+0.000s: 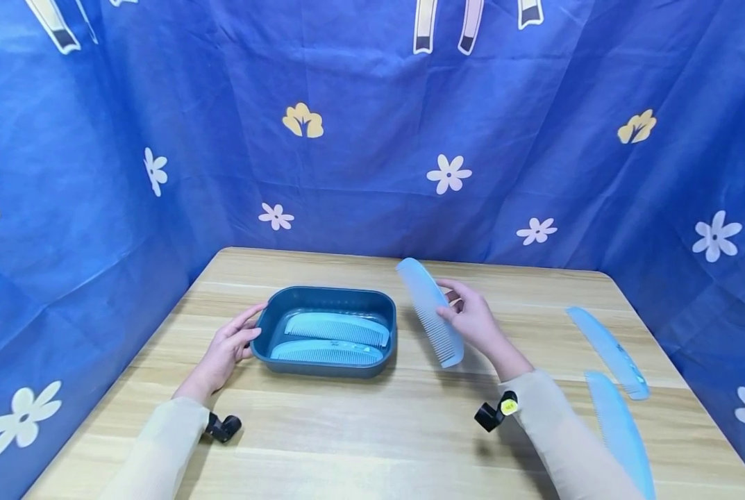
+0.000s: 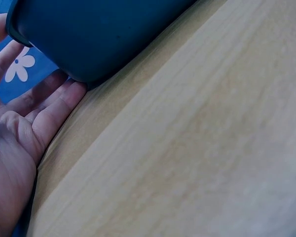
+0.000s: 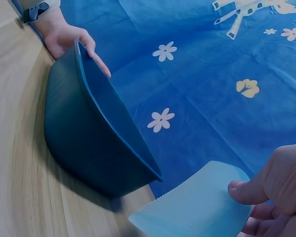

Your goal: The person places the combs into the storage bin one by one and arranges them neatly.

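Note:
A light-blue comb (image 1: 431, 312) is held up by my right hand (image 1: 472, 319), pinched by its smooth spine between thumb and fingers. It is tilted, its teeth facing left, just right of a dark teal basin (image 1: 322, 371). Inside the basin lie two more combs: a rear comb (image 1: 337, 326) and a front comb (image 1: 328, 352). My left hand (image 1: 225, 347) holds the basin at its left end; in the left wrist view, fingers (image 2: 59, 106) touch the lower outer side while others are at the rim.
On the right of the wooden table (image 1: 360, 444) lie two more light-blue combs, a farther comb (image 1: 609, 351) and a nearer comb (image 1: 622, 430) partly behind my right sleeve (image 1: 559, 430). A blue patterned curtain (image 1: 372, 180) surrounds the back and sides.

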A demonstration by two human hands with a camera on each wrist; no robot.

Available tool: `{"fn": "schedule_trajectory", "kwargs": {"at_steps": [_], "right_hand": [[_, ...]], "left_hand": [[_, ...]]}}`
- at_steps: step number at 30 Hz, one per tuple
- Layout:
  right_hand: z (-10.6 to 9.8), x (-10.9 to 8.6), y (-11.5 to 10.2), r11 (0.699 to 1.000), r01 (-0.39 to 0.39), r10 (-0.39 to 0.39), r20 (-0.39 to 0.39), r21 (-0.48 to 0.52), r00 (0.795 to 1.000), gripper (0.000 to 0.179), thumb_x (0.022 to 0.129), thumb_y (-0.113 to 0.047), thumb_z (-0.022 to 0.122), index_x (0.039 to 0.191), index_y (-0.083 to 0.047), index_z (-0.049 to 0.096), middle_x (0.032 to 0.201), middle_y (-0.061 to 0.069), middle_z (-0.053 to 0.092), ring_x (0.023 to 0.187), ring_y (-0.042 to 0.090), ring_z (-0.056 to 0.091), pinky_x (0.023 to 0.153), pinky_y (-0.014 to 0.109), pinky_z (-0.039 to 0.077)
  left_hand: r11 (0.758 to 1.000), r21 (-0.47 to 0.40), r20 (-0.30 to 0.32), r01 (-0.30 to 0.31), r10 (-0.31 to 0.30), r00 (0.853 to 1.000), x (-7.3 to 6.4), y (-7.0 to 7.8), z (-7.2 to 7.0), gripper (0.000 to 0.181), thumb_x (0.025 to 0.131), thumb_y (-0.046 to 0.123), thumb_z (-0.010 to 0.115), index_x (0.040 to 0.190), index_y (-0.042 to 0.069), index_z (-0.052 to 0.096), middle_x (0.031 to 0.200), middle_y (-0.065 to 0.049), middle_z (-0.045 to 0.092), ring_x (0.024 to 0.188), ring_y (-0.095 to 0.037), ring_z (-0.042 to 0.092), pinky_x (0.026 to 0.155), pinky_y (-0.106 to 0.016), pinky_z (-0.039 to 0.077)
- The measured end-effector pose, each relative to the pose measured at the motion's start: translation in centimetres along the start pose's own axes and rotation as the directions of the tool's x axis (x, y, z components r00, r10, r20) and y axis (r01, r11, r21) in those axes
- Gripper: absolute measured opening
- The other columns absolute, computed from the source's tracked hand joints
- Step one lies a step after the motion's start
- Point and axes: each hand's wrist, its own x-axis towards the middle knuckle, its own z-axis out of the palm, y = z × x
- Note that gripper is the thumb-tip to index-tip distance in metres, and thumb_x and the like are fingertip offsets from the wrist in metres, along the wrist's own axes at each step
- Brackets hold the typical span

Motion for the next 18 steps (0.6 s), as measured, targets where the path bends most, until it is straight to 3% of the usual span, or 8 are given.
{"fn": "schedule_trajectory", "kwargs": {"at_steps": [18], "right_hand": [[2.6, 1.2, -1.7, 0.998, -0.003, 0.001, 0.029, 0.067, 1.0, 0.044, 0.082, 0.005, 0.064, 0.124, -0.005, 0.057, 0.093, 0.015, 0.058, 0.063, 0.02, 0.052, 0.058, 0.029, 0.047]], "left_hand": [[1.0, 0.016, 0.003, -0.002, 0.002, 1.0, 0.0, 0.0, 0.0, 0.051, 0.096, 0.011, 0.047, 0.145, 0.007, 0.03, 0.122, -0.011, 0.051, 0.094, -0.016, 0.062, 0.072, -0.029, 0.054]]}}
